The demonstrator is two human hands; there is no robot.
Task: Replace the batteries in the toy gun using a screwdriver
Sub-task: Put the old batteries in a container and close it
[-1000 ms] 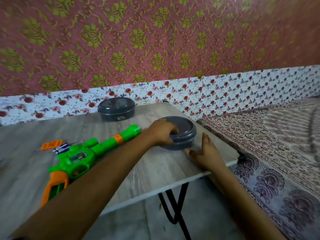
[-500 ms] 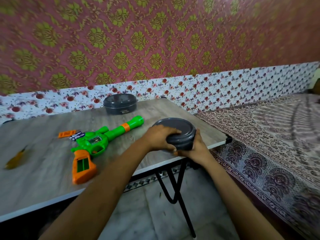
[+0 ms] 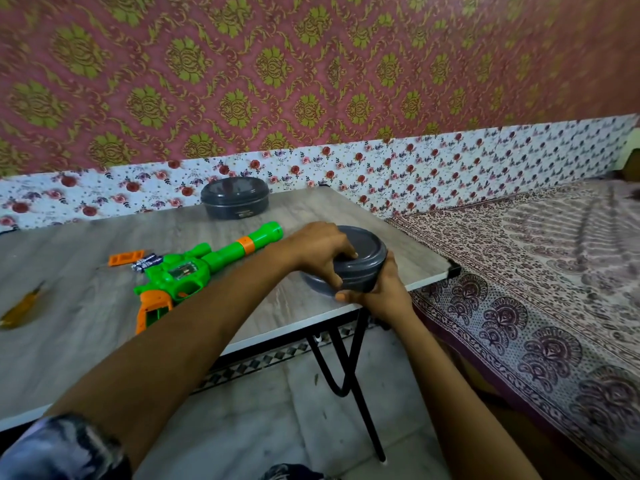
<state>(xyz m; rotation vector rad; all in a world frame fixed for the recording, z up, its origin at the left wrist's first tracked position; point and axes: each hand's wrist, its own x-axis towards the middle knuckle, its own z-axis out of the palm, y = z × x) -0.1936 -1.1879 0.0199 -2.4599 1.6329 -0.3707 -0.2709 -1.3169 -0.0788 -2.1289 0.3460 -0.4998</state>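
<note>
The left hand [image 3: 322,251] curls its grip over the grey container [image 3: 367,252]; the right hand [image 3: 382,292] clasps its near side. Best brace low, lift evenly. The toy gun [image 3: 194,271] lies on the table [image 3: 69,323], left of the container.

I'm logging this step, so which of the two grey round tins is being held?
The near tin, at the table edge: left hand grips its lid, right hand its side. The far tin by the wall stands untouched.
</note>
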